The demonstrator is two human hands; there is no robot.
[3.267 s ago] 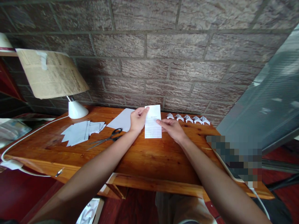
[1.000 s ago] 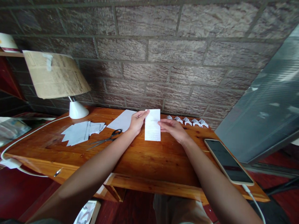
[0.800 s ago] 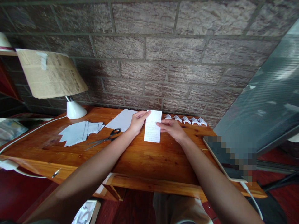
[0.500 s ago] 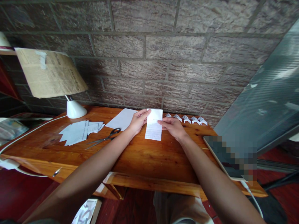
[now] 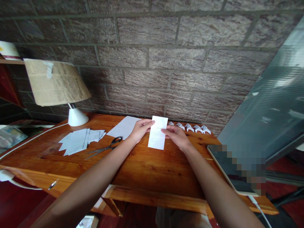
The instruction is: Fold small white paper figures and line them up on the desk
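A narrow rectangular sheet of white paper (image 5: 157,136), with faint print on it, is held up over the wooden desk. My left hand (image 5: 142,129) pinches its upper left edge, thumb on the front face. On the opposite side, my right hand (image 5: 177,135) grips the right edge with the thumb in front; the fingers behind the sheet are hidden. Behind my right hand stands a row of several small folded paper pieces (image 5: 189,127). Left of my left hand lie a larger white sheet (image 5: 123,126) and black-handled scissors (image 5: 111,144).
On the left of the desk (image 5: 152,171) are a pile of cut paper (image 5: 79,141) and a lamp (image 5: 77,116) with a newsprint shade. A tablet (image 5: 230,171) with a white cable lies at the right. A brick wall (image 5: 156,79) rises behind.
The view has tilted up slightly, so everything sits lower. Both hands still hold the paper, which leans a little more to one side.
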